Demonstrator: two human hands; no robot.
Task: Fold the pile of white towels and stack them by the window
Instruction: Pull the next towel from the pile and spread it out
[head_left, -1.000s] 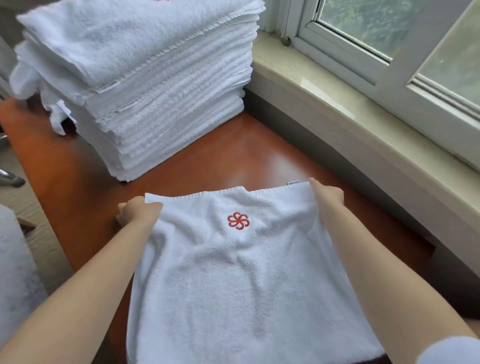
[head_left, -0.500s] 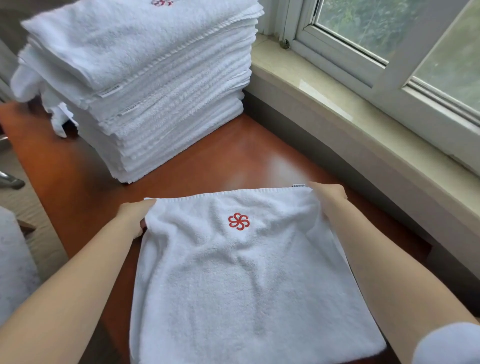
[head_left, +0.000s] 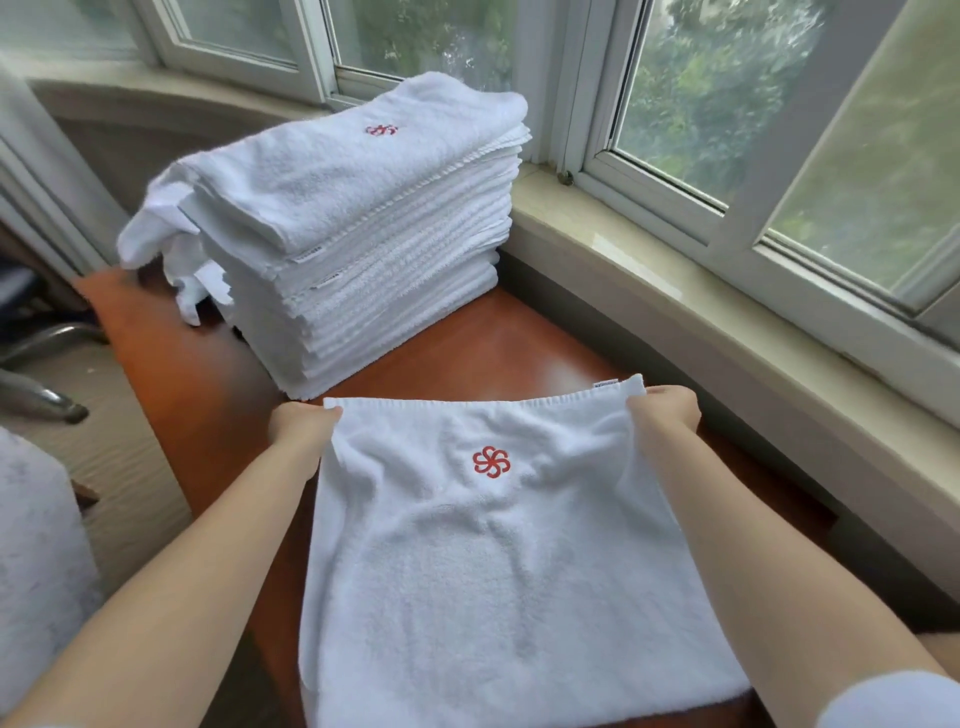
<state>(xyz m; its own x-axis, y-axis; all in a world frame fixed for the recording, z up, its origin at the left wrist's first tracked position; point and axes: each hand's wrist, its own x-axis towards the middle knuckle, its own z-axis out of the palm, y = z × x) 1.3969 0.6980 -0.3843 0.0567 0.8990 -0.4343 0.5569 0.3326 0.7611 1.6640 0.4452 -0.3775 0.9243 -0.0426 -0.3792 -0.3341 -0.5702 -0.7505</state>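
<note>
View has tipped up since a second ago: the whole stack (head_left: 363, 228) and the window (head_left: 727, 104) now show in the upper half of the frame, where only the stack's lower part showed before. The towel (head_left: 493, 561) has hardly moved; it lies flat on the table (head_left: 208, 395) in the lower centre, far edge pulled straighter than a second ago, red logo (head_left: 491, 461) up. Reads as: this fold is squared off and the person is looking toward the stack, so the next move is probably another fold or a lift onto the pile — a guess only.

Stack sits upper centre, tall, tight against the sill (head_left: 649, 270), its near base just beyond the towel's far edge. One loose towel end hangs off its left side.

Left hand (head_left: 301, 428) at the towel's far left corner, fingers curled round the edge, gripping it. Right hand (head_left: 667, 410) at the far right corner, fingers also closed on the edge, next to a small tag. Both forearms run up from the bottom corners of the frame, flanking the towel. Fingertips are mostly tucked under cloth, so exact pinch cannot be told.
</note>
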